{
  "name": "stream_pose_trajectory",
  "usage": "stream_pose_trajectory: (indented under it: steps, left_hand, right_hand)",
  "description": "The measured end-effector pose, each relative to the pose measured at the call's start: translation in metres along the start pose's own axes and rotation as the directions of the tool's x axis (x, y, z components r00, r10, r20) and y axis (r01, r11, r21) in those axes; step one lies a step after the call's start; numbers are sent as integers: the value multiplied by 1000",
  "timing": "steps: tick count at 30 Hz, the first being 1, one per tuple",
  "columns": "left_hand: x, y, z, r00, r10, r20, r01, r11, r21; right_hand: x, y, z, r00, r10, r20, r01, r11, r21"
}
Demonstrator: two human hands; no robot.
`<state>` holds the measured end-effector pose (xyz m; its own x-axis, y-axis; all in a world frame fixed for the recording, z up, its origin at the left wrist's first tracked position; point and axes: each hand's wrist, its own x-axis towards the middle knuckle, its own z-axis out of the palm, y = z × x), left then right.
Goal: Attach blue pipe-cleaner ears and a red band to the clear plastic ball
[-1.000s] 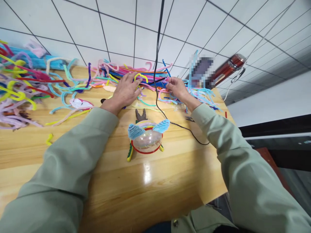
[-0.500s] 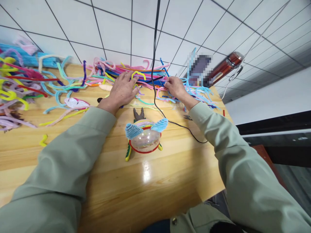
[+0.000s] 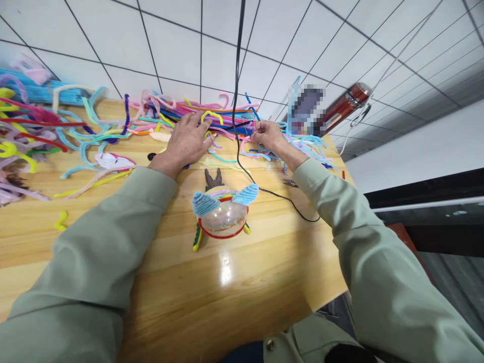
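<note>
A long heap of coloured pipe cleaners (image 3: 223, 115) lies along the wall at the back of the table. My left hand (image 3: 189, 138) rests on the heap, palm down, with its fingers stretched out. At the right end of the same heap, my right hand (image 3: 269, 137) has thumb and forefinger pinched on pipe cleaner ends; which strands they hold is hard to make out. Nearer to me sits a clear dome (image 3: 223, 220) with a red rim and two blue pipe-cleaner ears. Pliers (image 3: 214, 177) with green-yellow handles lie partly hidden beneath it.
A black cable (image 3: 239, 101) hangs down between my hands and curves across the table. Scissors-like snips (image 3: 290, 182) lie by my right wrist. A red-brown flask (image 3: 348, 106) stands at the back right. More pipe cleaners (image 3: 34, 123) are heaped at the left.
My right hand has drawn back slightly from the strands, its fingers more curled in a pinch. My left hand stays on the heap. The whole view has shifted a little.
</note>
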<state>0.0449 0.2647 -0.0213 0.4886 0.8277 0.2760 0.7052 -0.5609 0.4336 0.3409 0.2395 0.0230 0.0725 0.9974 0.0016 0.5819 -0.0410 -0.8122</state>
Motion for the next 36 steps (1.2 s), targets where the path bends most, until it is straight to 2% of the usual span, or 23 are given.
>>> stream_pose_trajectory:
  steps: [5, 8, 17, 24, 32, 36]
  left_hand:
    - [0, 1, -1, 1000, 0, 10, 0, 1000, 10]
    - [0, 0, 0, 1000, -3, 7, 3, 1000, 12]
    - [0, 2, -2, 1000, -17, 9, 17, 1000, -5]
    - [0, 3, -3, 1000, -15, -1, 15, 1000, -8]
    - [1, -1, 2, 999, -12, -42, 11, 1000, -26]
    - [1, 1, 0, 999, -48, -20, 48, 999, -6]
  right_hand:
    - [5, 1, 3, 998, -24, -54, 13, 980, -201]
    - [4, 2, 3, 997, -39, -65, 20, 963, -267]
    - [6, 2, 6, 997, -12, -80, -8, 970, -242]
    - [5, 3, 5, 993, -85, -77, 76, 990, -115]
    - [9, 6, 3, 988, -121, -94, 81, 933, -350]
    - [11, 6, 2, 985, -137, -104, 83, 909, -410]
